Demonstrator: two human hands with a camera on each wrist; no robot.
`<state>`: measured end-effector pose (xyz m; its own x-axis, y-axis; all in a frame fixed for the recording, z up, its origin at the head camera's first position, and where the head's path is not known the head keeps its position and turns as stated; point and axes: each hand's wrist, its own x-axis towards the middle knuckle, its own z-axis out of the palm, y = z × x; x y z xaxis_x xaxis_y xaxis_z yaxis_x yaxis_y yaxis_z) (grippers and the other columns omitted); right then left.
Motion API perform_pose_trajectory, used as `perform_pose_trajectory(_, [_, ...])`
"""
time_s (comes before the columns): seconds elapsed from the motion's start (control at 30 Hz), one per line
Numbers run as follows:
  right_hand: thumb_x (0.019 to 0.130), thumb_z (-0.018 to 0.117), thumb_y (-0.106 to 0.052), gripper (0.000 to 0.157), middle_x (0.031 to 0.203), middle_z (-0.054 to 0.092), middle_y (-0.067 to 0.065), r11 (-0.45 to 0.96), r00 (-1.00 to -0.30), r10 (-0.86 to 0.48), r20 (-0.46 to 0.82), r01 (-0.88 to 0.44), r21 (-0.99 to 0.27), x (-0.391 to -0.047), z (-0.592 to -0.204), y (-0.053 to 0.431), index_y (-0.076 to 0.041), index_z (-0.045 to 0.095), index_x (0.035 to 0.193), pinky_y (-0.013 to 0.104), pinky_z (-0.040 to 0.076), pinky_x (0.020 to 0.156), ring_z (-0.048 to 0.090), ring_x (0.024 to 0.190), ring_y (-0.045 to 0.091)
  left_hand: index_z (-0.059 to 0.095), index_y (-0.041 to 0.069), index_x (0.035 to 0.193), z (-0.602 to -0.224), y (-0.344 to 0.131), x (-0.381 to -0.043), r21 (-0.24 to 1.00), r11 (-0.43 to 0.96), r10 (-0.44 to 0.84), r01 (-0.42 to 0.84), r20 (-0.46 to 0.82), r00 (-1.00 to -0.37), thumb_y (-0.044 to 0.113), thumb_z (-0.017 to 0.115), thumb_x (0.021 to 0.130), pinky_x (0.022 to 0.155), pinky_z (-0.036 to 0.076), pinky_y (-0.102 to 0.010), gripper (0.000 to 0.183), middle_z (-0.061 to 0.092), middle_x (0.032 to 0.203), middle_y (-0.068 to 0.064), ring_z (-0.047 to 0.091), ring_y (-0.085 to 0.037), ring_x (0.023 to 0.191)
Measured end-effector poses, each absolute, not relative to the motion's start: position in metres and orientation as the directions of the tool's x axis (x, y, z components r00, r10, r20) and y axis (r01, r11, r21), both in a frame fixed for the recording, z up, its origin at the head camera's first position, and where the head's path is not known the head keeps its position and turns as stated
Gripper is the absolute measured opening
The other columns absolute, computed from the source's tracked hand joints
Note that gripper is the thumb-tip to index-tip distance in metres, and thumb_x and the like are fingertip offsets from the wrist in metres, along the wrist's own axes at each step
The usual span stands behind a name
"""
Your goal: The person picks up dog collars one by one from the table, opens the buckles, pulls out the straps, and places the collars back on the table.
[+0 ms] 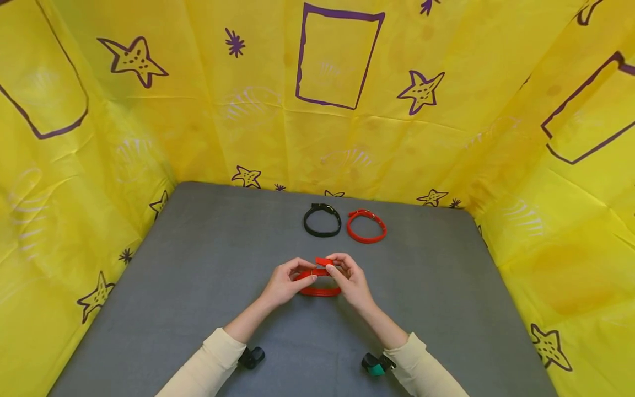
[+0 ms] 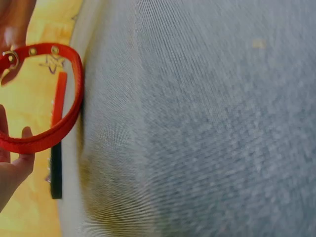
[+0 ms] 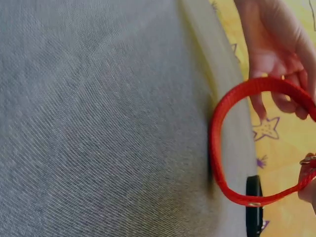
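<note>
A red pet collar (image 1: 319, 293), bent into a loop, is held by both hands above the grey table. My left hand (image 1: 286, 284) grips its left side between thumb and fingers. My right hand (image 1: 353, 282) pinches the strap by its free end, which sticks up between the hands. Brass eyelets and a gold-coloured buckle (image 2: 11, 60) show in the left wrist view. Part of the collar is covered by the fingers, and I cannot tell whether the strap is through the buckle.
Beyond the hands, a black collar (image 1: 322, 234) and another red collar (image 1: 366, 239) lie side by side on the grey table (image 1: 223, 237), both looped. Yellow patterned cloth (image 1: 268, 127) walls the table in at the back and sides.
</note>
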<state>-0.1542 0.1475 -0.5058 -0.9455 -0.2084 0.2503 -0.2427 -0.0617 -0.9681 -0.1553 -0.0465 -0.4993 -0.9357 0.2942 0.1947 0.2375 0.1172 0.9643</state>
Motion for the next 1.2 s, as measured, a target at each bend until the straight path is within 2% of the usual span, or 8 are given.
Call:
perform_pose_trajectory(0.13, [0.095, 0.061, -0.003, 0.022, 0.109, 0.063, 0.017, -0.064, -0.945, -0.230, 0.231, -0.222, -0.973, -0.156, -0.505, 0.149, 0.006, 0.058, 0.114, 0.027, 0.053, 0.083, 0.064, 0.096, 0.017, 0.068, 0.005, 0.106, -0.514, -0.049, -0.160, 0.968, 0.120, 0.307, 0.220, 0.175, -0.935, 0.009, 0.075, 0.087, 0.078, 0.055, -0.029, 0.021, 0.069, 0.104, -0.008, 0.068, -0.018, 0.086])
perform_pose_trajectory(0.3, [0.094, 0.059, 0.004, 0.025, 0.114, 0.060, 0.023, -0.001, -0.936, -0.277, 0.215, -0.224, -0.975, -0.159, -0.505, 0.152, 0.009, 0.058, 0.118, 0.026, 0.052, 0.084, 0.061, 0.100, 0.013, 0.068, 0.003, 0.105, -0.517, -0.049, -0.162, 0.967, 0.130, 0.296, 0.218, 0.172, -0.940, 0.008, 0.075, 0.086, 0.078, 0.055, -0.033, 0.021, 0.069, 0.103, -0.010, 0.068, -0.025, 0.086])
perform_pose_trajectory(0.4, [0.092, 0.063, 0.004, 0.028, 0.114, 0.061, 0.022, 0.084, -0.928, -0.310, 0.208, -0.244, -0.966, -0.157, -0.491, 0.155, 0.008, 0.059, 0.119, 0.032, 0.052, 0.086, 0.060, 0.102, 0.016, 0.067, 0.000, 0.105, -0.517, -0.048, -0.163, 0.969, 0.142, 0.286, 0.200, 0.154, -0.946, 0.003, 0.074, 0.085, 0.080, 0.055, -0.041, 0.022, 0.069, 0.102, -0.014, 0.067, -0.031, 0.088])
perform_pose_trajectory(0.53, [0.089, 0.069, -0.001, 0.028, 0.111, 0.064, 0.015, 0.228, -0.914, -0.343, 0.216, -0.303, -0.925, -0.151, -0.469, 0.160, 0.004, 0.063, 0.116, 0.042, 0.052, 0.087, 0.060, 0.101, 0.024, 0.066, -0.001, 0.105, -0.505, -0.048, -0.159, 0.968, 0.149, 0.290, 0.203, 0.154, -0.945, 0.002, 0.074, 0.085, 0.079, 0.055, -0.040, 0.022, 0.069, 0.101, -0.013, 0.068, -0.029, 0.087])
perform_pose_trajectory(0.67, [0.088, 0.070, 0.000, 0.023, 0.107, 0.065, 0.015, 0.303, -0.904, -0.351, 0.244, -0.357, -0.884, -0.149, -0.462, 0.164, 0.003, 0.066, 0.110, 0.050, 0.052, 0.085, 0.061, 0.098, 0.030, 0.067, 0.004, 0.105, -0.508, -0.050, -0.159, 0.964, 0.150, 0.294, 0.221, 0.170, -0.940, 0.007, 0.075, 0.085, 0.078, 0.054, -0.032, 0.022, 0.070, 0.100, -0.008, 0.067, -0.021, 0.085])
perform_pose_trajectory(0.77, [0.087, 0.070, 0.002, 0.020, 0.103, 0.066, 0.016, 0.317, -0.903, -0.351, 0.249, -0.365, -0.875, -0.148, -0.460, 0.166, 0.004, 0.067, 0.107, 0.051, 0.053, 0.083, 0.062, 0.093, 0.031, 0.068, 0.007, 0.106, -0.516, -0.050, -0.162, 0.957, 0.188, 0.285, 0.221, 0.162, -0.945, 0.008, 0.076, 0.085, 0.077, 0.054, -0.030, 0.023, 0.070, 0.100, -0.005, 0.066, -0.017, 0.083])
perform_pose_trajectory(0.97, [0.086, 0.071, 0.005, 0.020, 0.099, 0.065, 0.017, 0.322, -0.892, -0.368, 0.263, -0.388, -0.864, -0.147, -0.455, 0.167, 0.005, 0.067, 0.105, 0.046, 0.055, 0.082, 0.064, 0.087, 0.029, 0.067, -0.002, 0.106, -0.483, -0.048, -0.151, 0.938, 0.204, 0.292, 0.281, 0.216, -0.932, 0.003, 0.074, 0.085, 0.074, 0.054, -0.039, 0.022, 0.069, 0.099, -0.013, 0.066, -0.027, 0.082])
perform_pose_trajectory(1.2, [0.084, 0.071, 0.008, 0.021, 0.100, 0.065, 0.018, 0.300, -0.845, -0.406, 0.347, -0.482, -0.823, -0.145, -0.452, 0.162, 0.006, 0.067, 0.104, 0.047, 0.055, 0.079, 0.065, 0.086, 0.030, 0.069, -0.003, 0.097, -0.474, -0.045, -0.151, 0.907, 0.198, 0.305, 0.373, 0.304, -0.902, 0.002, 0.076, 0.083, 0.075, 0.056, -0.038, 0.016, 0.068, 0.096, -0.014, 0.067, -0.025, 0.082])
